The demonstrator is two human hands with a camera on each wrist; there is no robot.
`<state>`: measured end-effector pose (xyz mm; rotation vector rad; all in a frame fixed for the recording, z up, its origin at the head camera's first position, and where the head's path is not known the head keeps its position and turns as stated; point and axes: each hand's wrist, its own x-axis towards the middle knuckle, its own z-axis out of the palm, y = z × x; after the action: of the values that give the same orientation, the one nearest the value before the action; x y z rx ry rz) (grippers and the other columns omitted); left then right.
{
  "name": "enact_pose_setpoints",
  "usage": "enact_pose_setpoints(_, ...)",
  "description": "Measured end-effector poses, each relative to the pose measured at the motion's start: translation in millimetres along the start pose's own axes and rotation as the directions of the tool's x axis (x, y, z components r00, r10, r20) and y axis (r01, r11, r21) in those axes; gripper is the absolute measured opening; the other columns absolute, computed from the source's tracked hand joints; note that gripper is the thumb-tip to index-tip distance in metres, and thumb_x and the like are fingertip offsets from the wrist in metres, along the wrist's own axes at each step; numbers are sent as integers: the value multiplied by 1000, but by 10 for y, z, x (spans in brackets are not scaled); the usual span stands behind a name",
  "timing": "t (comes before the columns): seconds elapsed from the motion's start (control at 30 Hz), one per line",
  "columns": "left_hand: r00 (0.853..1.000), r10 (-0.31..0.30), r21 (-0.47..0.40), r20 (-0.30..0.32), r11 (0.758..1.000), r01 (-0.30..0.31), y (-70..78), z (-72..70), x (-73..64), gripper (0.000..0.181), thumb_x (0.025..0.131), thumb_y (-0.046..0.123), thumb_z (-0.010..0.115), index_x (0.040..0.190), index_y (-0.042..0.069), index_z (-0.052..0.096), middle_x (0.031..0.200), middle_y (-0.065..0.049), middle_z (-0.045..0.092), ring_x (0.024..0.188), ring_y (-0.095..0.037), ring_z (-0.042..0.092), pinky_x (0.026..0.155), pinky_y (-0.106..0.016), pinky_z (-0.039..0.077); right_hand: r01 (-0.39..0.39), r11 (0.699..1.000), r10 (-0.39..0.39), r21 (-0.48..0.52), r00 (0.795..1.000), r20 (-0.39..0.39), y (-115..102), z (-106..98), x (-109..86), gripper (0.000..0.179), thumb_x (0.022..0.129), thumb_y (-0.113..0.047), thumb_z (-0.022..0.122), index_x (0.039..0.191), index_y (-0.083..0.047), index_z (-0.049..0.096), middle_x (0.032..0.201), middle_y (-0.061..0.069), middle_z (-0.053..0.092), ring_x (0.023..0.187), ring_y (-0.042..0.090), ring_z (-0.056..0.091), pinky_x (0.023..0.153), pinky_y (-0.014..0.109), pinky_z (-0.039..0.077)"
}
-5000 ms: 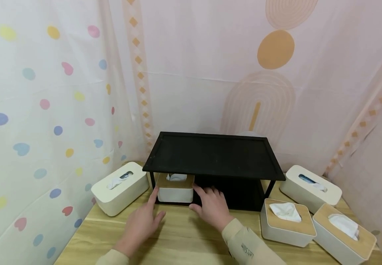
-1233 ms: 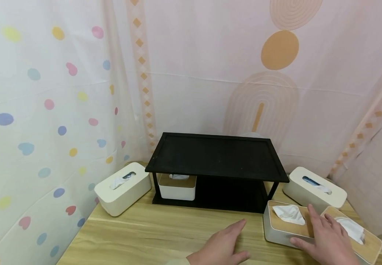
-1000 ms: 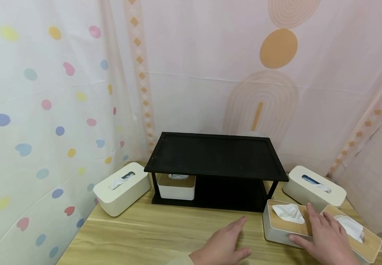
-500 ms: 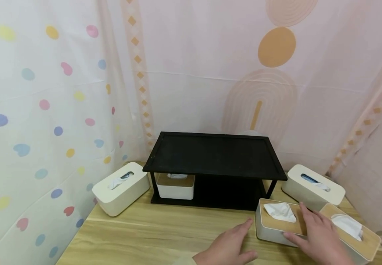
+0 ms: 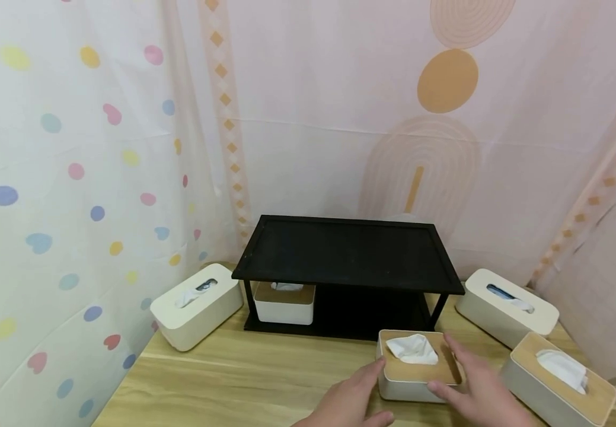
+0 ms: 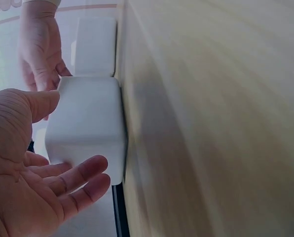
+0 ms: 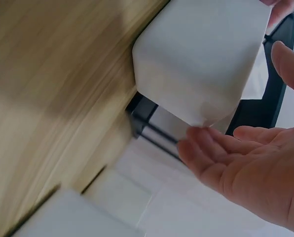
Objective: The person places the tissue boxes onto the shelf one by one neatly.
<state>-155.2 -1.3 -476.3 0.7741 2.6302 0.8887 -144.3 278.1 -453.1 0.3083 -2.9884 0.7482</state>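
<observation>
A white tissue box (image 5: 420,373) with a wood-coloured lid and a white tissue poking out stands on the table, before the front right part of a black two-level rack (image 5: 350,249). At its left side is my left hand (image 5: 347,397), fingertips close to the wall and fingers spread. My right hand (image 5: 478,385) is at the box's right end, its fingertips at the edge and its thumb by the front. The right wrist view shows those fingers (image 7: 206,145) nearly straight against the box corner. A similar tissue box (image 5: 284,308) sits at the left of the rack's lower level.
To the left of the rack lies a long white tissue box (image 5: 195,308). Another long white one (image 5: 507,308) is at the right, behind a wood-lidded tissue box (image 5: 558,379). Patterned curtains (image 5: 313,118) hang behind the wooden table (image 5: 222,379).
Earlier both hands were at the box inside the rack. Since then they have moved right, and the near wood-lidded box has slid left, away from its neighbour, with my right hand following it.
</observation>
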Motion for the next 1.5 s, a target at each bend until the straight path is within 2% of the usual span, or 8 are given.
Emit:
enact_pose_setpoints(0.27, 999, 8, 20, -43, 1000, -7, -233, -89, -226, 83, 96, 45, 79, 164, 16, 40, 164, -7, 52, 143, -25, 59, 112, -45, 55, -121, 971, 88, 208, 983, 162, -227, 70, 84, 98, 94, -46, 82, 165, 1, 34, 162, 33, 44, 124, 40, 68, 91, 46, 62)
enact_pose_setpoints(0.57, 995, 25, 14, -101, 1000, -23, -497, -263, -436, 80, 98, 46, 77, 162, 10, 44, 162, -12, 54, 140, -30, 61, 109, -49, 56, -100, 915, 8, 390, 973, 232, -391, 219, 148, 92, 98, -37, 79, 166, 1, 31, 163, 36, 41, 122, 39, 69, 91, 43, 63)
enact_pose_setpoints(0.73, 993, -7, -43, -118, 999, 2, -640, -360, -502, 79, 98, 44, 77, 161, 9, 45, 161, -13, 55, 141, -32, 61, 110, -52, 55, -69, 883, -53, 464, 968, 245, -484, 287, 197, 89, 101, -34, 76, 167, 2, 28, 163, 37, 40, 125, 41, 69, 93, 42, 63)
enact_pose_setpoints(0.83, 991, -45, -108, -129, 994, 31, -716, -407, -528, 78, 99, 41, 78, 161, 8, 46, 159, -15, 56, 125, -26, 69, 98, -44, 61, -61, 867, -72, 495, 967, 245, -539, 336, 232, 88, 101, -33, 75, 167, 2, 28, 162, 37, 41, 126, 41, 69, 94, 41, 62)
enact_pose_setpoints(1.03, 982, -101, -283, -159, 958, 53, -844, -461, -563, 72, 101, 36, 76, 161, 10, 46, 147, -12, 63, 88, -4, 61, 70, -23, 52, -84, 849, -37, 522, 975, 218, -658, 420, 295, 86, 101, -36, 76, 167, -4, 31, 162, 32, 44, 127, 39, 68, 96, 40, 62)
enact_pose_setpoints(1.27, 960, -108, -385, -257, 923, 1, -943, -461, -575, 63, 101, 31, 75, 157, 9, 52, 150, -22, 61, 81, 0, 60, 69, -20, 52, -72, 832, -13, 551, 989, 148, -719, 506, 332, 81, 101, -33, 76, 165, -4, 35, 161, 28, 49, 128, 35, 68, 93, 28, 59)
enact_pose_setpoints(1.4, 947, -147, -432, -287, 902, 9, -953, -457, -565, 60, 101, 30, 75, 155, 10, 55, 146, -23, 65, 78, -3, 60, 68, -20, 52, -125, 802, 38, 584, 987, 159, -710, 551, 372, 80, 102, -34, 75, 165, -4, 35, 161, 26, 50, 128, 33, 68, 91, 32, 60)
enact_pose_setpoints(1.5, 943, -191, -499, -273, 866, 31, -957, -455, -544, 60, 102, 31, 75, 155, 10, 54, 145, -24, 66, 76, -8, 62, 65, -22, 53, -137, 787, 48, 601, 986, 162, -703, 571, 391, 79, 102, -32, 74, 164, -2, 36, 158, 29, 52, 127, 35, 68, 92, 38, 62)
